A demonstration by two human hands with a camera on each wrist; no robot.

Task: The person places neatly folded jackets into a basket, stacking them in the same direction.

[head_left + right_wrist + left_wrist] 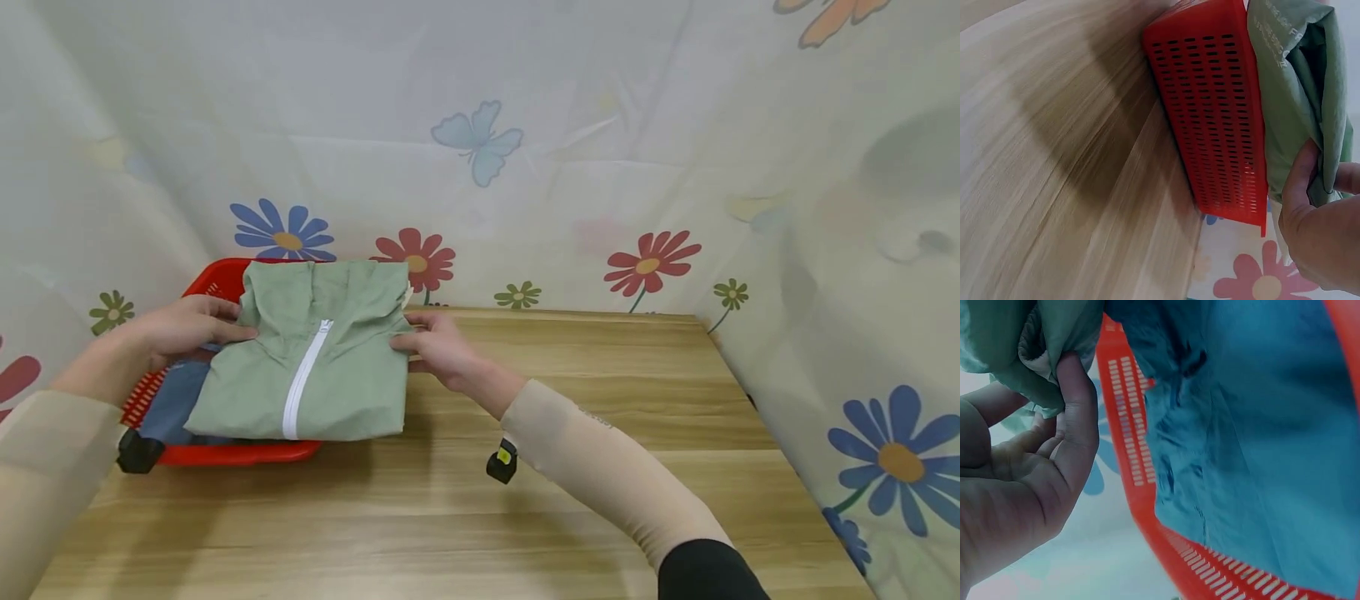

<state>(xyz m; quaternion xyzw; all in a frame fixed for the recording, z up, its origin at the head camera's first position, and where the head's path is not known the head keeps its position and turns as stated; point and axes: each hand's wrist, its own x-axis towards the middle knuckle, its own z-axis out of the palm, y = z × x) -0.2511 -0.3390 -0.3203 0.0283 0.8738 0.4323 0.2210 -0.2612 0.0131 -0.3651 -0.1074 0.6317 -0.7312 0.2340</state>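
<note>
A folded light-green jacket (360, 375) with a white zipper (307, 379) lies over the red basket (240, 454). At its left edge my left hand (191, 327) pinches the cloth between thumb and fingers; the left wrist view shows the fingertips (1075, 378) in the green fabric. My right hand (442, 350) grips the jacket's right edge, thumb on one side and fingers on the other, as the right wrist view shows. Beneath the jacket, blue clothing (1260, 444) fills part of the basket. The jacket hides most of the basket's inside.
The basket stands at the left of a wooden table (600, 500), close to the back. Behind and beside the table hangs a white curtain (570, 192) printed with flowers and butterflies. Bare wood extends to the right of the basket.
</note>
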